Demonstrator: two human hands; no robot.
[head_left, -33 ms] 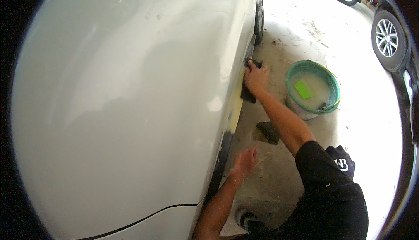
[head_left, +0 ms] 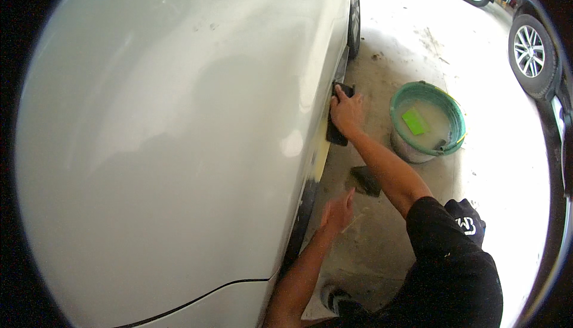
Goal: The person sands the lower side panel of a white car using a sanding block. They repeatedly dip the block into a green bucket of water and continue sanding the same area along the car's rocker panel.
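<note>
My right hand presses a black rectangular sanding pad against the lower side of a white car. Its fingers lie over the pad's upper part, and the pad sticks out below the hand. A pale yellow patch shows on the car's side just below the pad. Lower down, my left hand hangs beside the car, slightly blurred. One finger of it reaches out, and nothing shows in its grasp. A dark flat sheet lies on the floor just beyond its fingertips.
A green-rimmed bucket of cloudy water stands right of my right hand, with a bright green square piece in it. A car wheel is at the far right. The white car's dark lower trim runs beside my left hand.
My right hand and the pad have shifted slightly left and toward me along the car's side. My left hand has moved up a little, toward the dark sheet.
</note>
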